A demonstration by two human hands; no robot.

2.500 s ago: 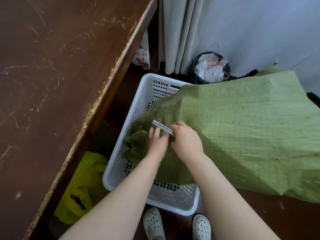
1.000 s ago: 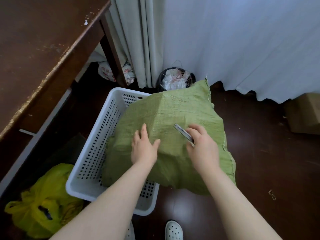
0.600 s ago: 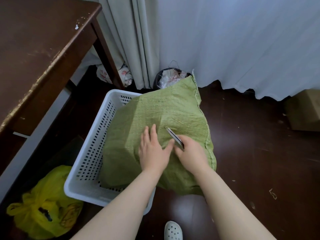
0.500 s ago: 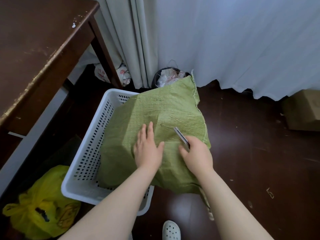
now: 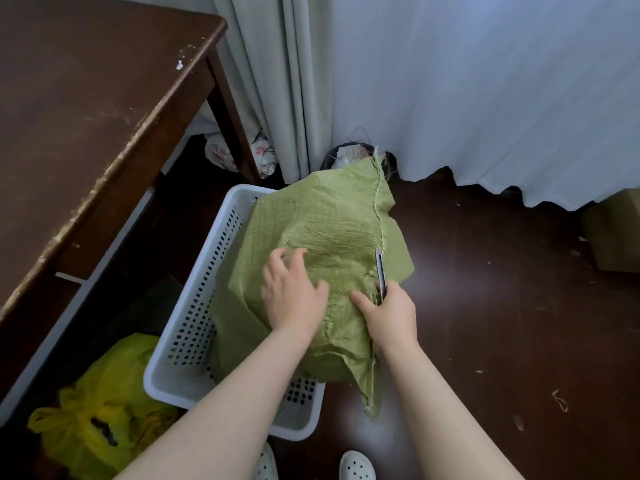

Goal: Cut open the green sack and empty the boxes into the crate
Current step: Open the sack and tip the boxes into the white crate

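A bulky green woven sack [image 5: 322, 230] lies across the white perforated crate [image 5: 194, 327], covering most of it and hanging over its right rim. My left hand [image 5: 292, 296] rests flat on the sack's top, fingers spread. My right hand [image 5: 389, 315] is shut on a slim metal blade [image 5: 381, 271], whose tip points away from me along the sack's stitched right seam. The boxes are hidden inside the sack.
A dark wooden table [image 5: 86, 116] fills the left. A yellow plastic bag [image 5: 100, 407] lies under it beside the crate. A black bin [image 5: 349, 155] stands behind the sack against pale curtains. A cardboard box [image 5: 613, 233] sits at the far right on the dark floor.
The sack has settled lower over the crate. My right hand has moved with the blade from the sack's middle to its right seam. My left hand stays pressed on top.
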